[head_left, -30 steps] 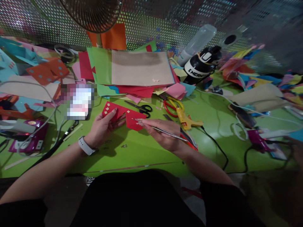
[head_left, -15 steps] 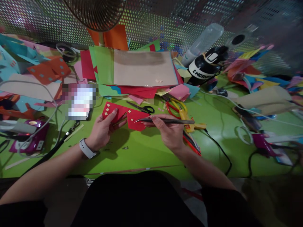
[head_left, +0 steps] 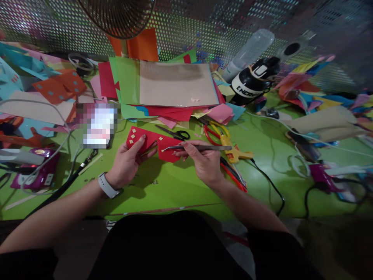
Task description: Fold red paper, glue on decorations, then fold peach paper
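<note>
My left hand (head_left: 128, 161) pinches the left half of a red paper cutout (head_left: 169, 154), thumb on top and fingers beneath. Small pale diamond-shaped pieces (head_left: 133, 136) sit on the paper, several on the left half and two on the right. Between thumb and fingers, my right hand (head_left: 205, 161) holds dark metal tweezers (head_left: 201, 147), pointing left. Their tip touches or nearly touches the lower pale piece (head_left: 162, 150) on the right half. Some right fingers reach the paper's right edge; whether they grip it I cannot tell.
Black scissors (head_left: 177, 134) lie just behind the paper. Red-handled pliers (head_left: 234, 175) and a yellow glue gun (head_left: 233, 151) are right of my right hand. A lit phone (head_left: 100, 126) lies left. Paper sheets (head_left: 177, 83), a black bottle (head_left: 250, 83) and a fan (head_left: 118, 17) stand behind.
My right hand and the tweezers have shifted slightly left, and the tip now meets the lower pale piece's spot. The red paper has barely moved in my left hand.
</note>
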### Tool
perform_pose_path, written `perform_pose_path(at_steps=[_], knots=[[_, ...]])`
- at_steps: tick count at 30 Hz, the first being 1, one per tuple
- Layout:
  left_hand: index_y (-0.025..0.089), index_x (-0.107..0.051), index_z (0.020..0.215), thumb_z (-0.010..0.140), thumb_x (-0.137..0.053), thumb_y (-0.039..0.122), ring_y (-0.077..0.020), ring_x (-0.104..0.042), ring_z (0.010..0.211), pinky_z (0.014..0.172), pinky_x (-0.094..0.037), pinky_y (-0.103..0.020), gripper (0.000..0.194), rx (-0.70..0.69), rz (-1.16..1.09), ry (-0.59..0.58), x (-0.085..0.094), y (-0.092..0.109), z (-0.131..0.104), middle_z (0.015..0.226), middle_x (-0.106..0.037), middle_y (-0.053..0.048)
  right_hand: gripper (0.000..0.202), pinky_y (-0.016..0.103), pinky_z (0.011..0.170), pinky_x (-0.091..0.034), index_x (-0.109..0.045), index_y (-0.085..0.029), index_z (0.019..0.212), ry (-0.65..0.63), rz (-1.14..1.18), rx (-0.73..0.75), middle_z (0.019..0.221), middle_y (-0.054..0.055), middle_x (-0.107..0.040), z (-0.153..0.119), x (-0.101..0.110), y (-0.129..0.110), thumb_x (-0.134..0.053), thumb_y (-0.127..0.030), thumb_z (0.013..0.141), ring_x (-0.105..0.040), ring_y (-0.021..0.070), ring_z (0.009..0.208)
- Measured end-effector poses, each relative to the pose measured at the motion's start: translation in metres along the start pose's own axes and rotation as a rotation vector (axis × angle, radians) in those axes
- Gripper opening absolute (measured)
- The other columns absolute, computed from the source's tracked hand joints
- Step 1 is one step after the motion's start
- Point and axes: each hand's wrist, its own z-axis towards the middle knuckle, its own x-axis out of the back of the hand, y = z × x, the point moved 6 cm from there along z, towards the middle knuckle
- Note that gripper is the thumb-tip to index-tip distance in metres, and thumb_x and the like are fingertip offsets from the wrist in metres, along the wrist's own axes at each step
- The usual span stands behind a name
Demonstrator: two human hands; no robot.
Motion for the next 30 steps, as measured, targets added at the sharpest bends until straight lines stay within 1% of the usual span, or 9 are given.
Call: perform_pose_path(at_steps=[3, 7, 9, 13, 15, 17, 22, 26, 30], knots=[[0.017, -0.072, 0.083, 0.08, -0.076, 0.021, -0.0203, -0.075, 0.09, 0.081, -0.065, -0.034, 0.007, 0.006, -0.009, -0.006, 0.0, 0.0, 0.0, 0.096, -0.077, -0.005, 0.025, 0.03, 0.057, -0.061, -0.07, -0.021, 0.093, -0.008, 0.032, -0.008, 0.074, 0.002, -0.077, 0.0, -0.001, 0.001, -0.072, -0.045, 0.084, -0.076, 0.0209, 0.067], [0.017, -0.072, 0.084, 0.079, -0.078, 0.022, -0.0218, -0.074, 0.094, 0.086, -0.063, -0.037, 0.009, -0.002, 0.006, -0.007, 0.002, -0.001, 0.001, 0.098, -0.076, -0.005, 0.019, 0.026, 0.054, -0.059, -0.071, -0.022, 0.091, -0.014, 0.108, 0.011, 0.074, 0.001, -0.078, 0.001, -0.001, -0.001, -0.074, -0.039, 0.084, -0.076, 0.0193, 0.066], [0.017, -0.072, 0.084, 0.079, -0.078, 0.022, -0.022, -0.074, 0.094, 0.087, -0.063, -0.038, 0.01, 0.002, 0.011, -0.004, 0.002, -0.001, 0.001, 0.098, -0.076, -0.005, 0.018, 0.026, 0.053, -0.059, -0.071, -0.022, 0.091, -0.016, 0.12, 0.011, 0.074, 0.001, -0.078, 0.001, -0.001, -0.002, -0.074, -0.038, 0.084, -0.076, 0.0195, 0.067], [0.016, -0.072, 0.084, 0.079, -0.079, 0.021, -0.0216, -0.075, 0.091, 0.087, -0.063, -0.039, 0.01, 0.014, -0.003, 0.004, 0.002, -0.001, 0.001, 0.095, -0.076, -0.005, 0.02, 0.03, 0.058, -0.062, -0.071, -0.021, 0.092, -0.013, 0.096, -0.014, 0.073, 0.002, -0.078, 0.0, -0.001, -0.001, -0.074, -0.039, 0.083, -0.076, 0.0212, 0.069], [0.016, -0.072, 0.084, 0.078, -0.079, 0.021, -0.0213, -0.075, 0.09, 0.087, -0.063, -0.039, 0.01, 0.018, -0.012, 0.004, 0.001, -0.001, 0.0, 0.094, -0.076, -0.005, 0.018, 0.031, 0.061, -0.063, -0.071, -0.021, 0.091, -0.008, 0.108, 0.0, 0.074, 0.001, -0.078, -0.001, -0.001, -0.003, -0.074, -0.038, 0.084, -0.076, 0.0208, 0.068], [0.015, -0.072, 0.084, 0.078, -0.079, 0.021, -0.0214, -0.075, 0.09, 0.087, -0.063, -0.039, 0.011, 0.024, -0.009, 0.006, 0.0, -0.001, 0.0, 0.094, -0.076, -0.005, 0.016, 0.029, 0.06, -0.063, -0.072, -0.022, 0.09, -0.002, 0.128, 0.035, 0.074, 0.001, -0.077, 0.0, -0.001, -0.006, -0.074, -0.037, 0.084, -0.076, 0.0199, 0.067], [0.014, -0.072, 0.084, 0.078, -0.079, 0.021, -0.0199, -0.075, 0.086, 0.084, -0.063, -0.036, 0.012, 0.027, -0.022, 0.012, -0.001, -0.002, -0.002, 0.093, -0.077, -0.004, 0.014, 0.026, 0.054, -0.061, -0.074, -0.022, 0.086, 0.079, 0.165, 0.075, 0.071, -0.001, -0.077, 0.003, 0.001, -0.009, -0.075, -0.036, 0.082, -0.075, 0.0188, 0.063], [0.014, -0.072, 0.085, 0.08, -0.078, 0.022, -0.0194, -0.076, 0.085, 0.087, -0.063, -0.036, 0.011, 0.025, -0.01, 0.02, -0.001, -0.001, -0.003, 0.093, -0.077, -0.005, 0.017, 0.027, 0.054, -0.061, -0.074, -0.022, 0.084, 0.118, 0.223, 0.052, 0.072, -0.001, -0.077, 0.006, 0.001, -0.007, -0.076, -0.039, 0.08, -0.075, 0.0185, 0.062], [0.014, -0.071, 0.089, 0.081, -0.077, 0.023, -0.0202, -0.075, 0.088, 0.087, -0.062, -0.036, 0.014, 0.025, -0.023, 0.029, -0.001, -0.004, -0.004, 0.095, -0.077, -0.007, 0.018, 0.028, 0.055, -0.061, -0.073, -0.022, 0.085, 0.153, 0.258, 0.002, 0.074, 0.0, -0.077, 0.008, -0.001, -0.006, -0.075, -0.04, 0.081, -0.075, 0.0182, 0.063]])
